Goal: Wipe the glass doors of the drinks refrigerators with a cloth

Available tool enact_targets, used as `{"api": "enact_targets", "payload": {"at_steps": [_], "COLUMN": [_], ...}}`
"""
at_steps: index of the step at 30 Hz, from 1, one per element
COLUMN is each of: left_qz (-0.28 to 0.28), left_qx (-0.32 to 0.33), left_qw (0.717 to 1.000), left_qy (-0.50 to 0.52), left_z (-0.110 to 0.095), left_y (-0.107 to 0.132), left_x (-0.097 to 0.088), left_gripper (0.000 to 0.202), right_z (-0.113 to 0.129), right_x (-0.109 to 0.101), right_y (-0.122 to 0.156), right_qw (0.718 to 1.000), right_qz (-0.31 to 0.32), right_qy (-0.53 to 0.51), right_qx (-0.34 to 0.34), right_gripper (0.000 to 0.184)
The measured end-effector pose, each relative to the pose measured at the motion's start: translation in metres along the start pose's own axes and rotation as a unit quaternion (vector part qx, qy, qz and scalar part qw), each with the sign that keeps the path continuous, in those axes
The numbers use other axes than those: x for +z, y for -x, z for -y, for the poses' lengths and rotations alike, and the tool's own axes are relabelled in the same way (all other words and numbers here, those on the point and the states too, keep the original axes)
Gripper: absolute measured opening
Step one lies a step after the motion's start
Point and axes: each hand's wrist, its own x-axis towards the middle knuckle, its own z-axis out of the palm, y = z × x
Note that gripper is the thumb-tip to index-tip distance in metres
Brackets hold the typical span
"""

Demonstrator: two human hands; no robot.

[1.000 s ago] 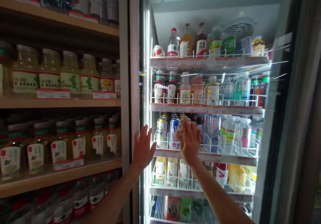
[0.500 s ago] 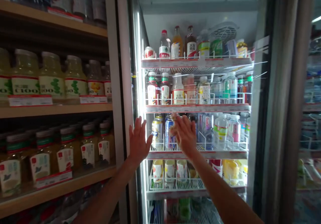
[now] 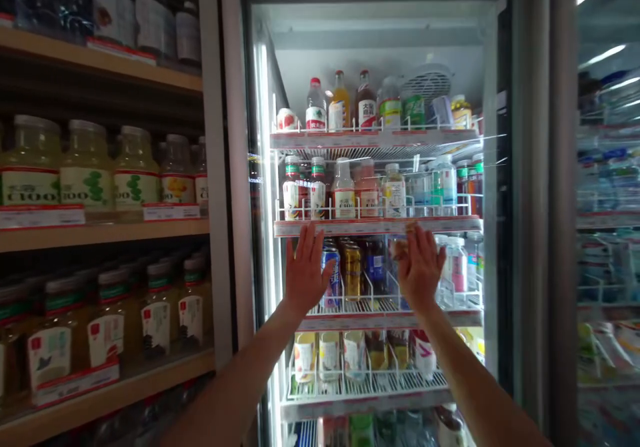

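Note:
My left hand (image 3: 306, 270) is spread flat, palm forward, against the glass door of a lit drinks fridge, in front of the cans on the middle shelf. It holds nothing. A blue can (image 3: 331, 277) shows just right of its thumb. My right hand (image 3: 421, 267) is raised at about the same height on the right, its palm toward the glass. Under its fingers is a crumpled, pale cloth (image 3: 399, 249), mostly hidden by the hand; its exact kind is hard to make out. Behind the fingertips runs the shelf's price strip (image 3: 350, 227).
Bottles such as a red-capped one (image 3: 315, 105) stand on the upper fridge shelves. To the left, a wooden shelf (image 3: 105, 233) carries rows of juice bottles (image 3: 134, 170). A metal door frame (image 3: 537, 200) borders the right side, with another fridge beyond.
Both hands have moved right across the glass, the right one further, with the pale cloth. The view has shifted slightly, so the shelves appear lower and further left.

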Motion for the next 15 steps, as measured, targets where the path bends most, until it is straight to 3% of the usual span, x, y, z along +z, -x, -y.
{"api": "enact_targets", "payload": {"at_steps": [2,5,7,9,12,15], "left_qz": [0.008,0.018,0.017,0.011,0.006,0.008], "left_qx": [0.002,0.005,0.012,0.020,0.025,0.020], "left_qw": [1.000,1.000,1.000,0.999,0.999,0.999], "left_qy": [-0.005,-0.012,-0.018,-0.027,-0.044,-0.049], "left_z": [-0.006,-0.016,-0.019,-0.020,-0.020,-0.019], "left_y": [-0.002,-0.003,-0.003,-0.002,-0.001,-0.001], "left_x": [0.004,0.012,0.018,0.022,0.025,0.025], "left_gripper": [0.060,0.060,0.060,0.061,0.063,0.066], "right_z": [-0.007,-0.002,-0.013,-0.044,-0.096,-0.098], "right_x": [-0.001,-0.004,-0.006,-0.010,-0.012,-0.013], "right_y": [-0.002,0.000,-0.001,-0.004,-0.011,-0.011], "right_qw": [1.000,0.997,0.992,0.996,0.998,0.997], "right_qz": [-0.015,0.040,0.060,0.039,-0.015,-0.028], "right_qy": [0.010,-0.022,-0.033,-0.012,0.044,0.045], "right_qx": [0.024,-0.060,-0.102,-0.075,0.035,0.060], "right_gripper": [0.049,0.049,0.048,0.046,0.046,0.047]}}
